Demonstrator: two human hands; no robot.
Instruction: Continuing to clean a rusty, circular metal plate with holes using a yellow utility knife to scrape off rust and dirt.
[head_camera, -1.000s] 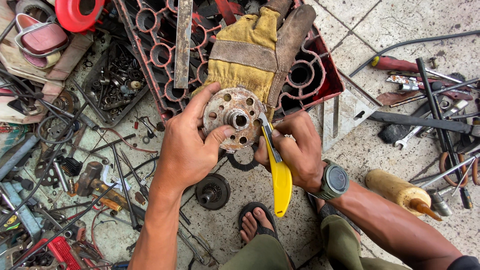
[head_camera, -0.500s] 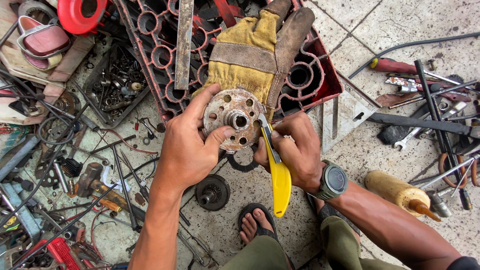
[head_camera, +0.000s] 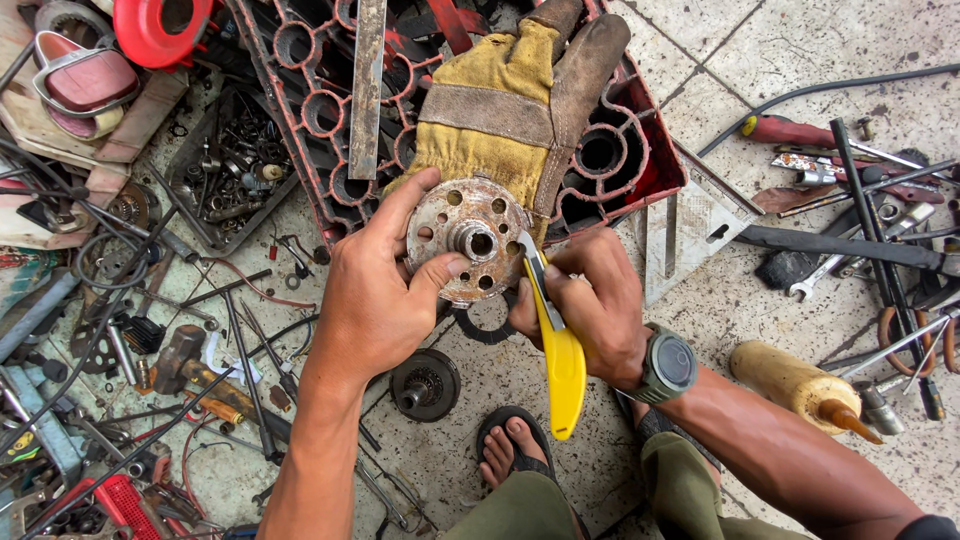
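My left hand (head_camera: 375, 290) grips a round, rusty metal hub disc (head_camera: 468, 238) with several holes and a centre bore, thumb across its face. My right hand (head_camera: 590, 300) holds a yellow utility knife (head_camera: 556, 345), its blade tip touching the disc's right edge. Both hands hover above the tiled floor, just in front of a red plastic crate (head_camera: 620, 150). A watch sits on my right wrist.
A worn yellow-and-grey work glove (head_camera: 510, 100) lies on the crate. A dark gear hub (head_camera: 425, 385) and my sandalled foot (head_camera: 510, 445) are below. Scattered wrenches and screwdrivers (head_camera: 850, 190) lie right, a wooden-handled tool (head_camera: 800, 385) near my arm, and a parts tray (head_camera: 225, 165) left.
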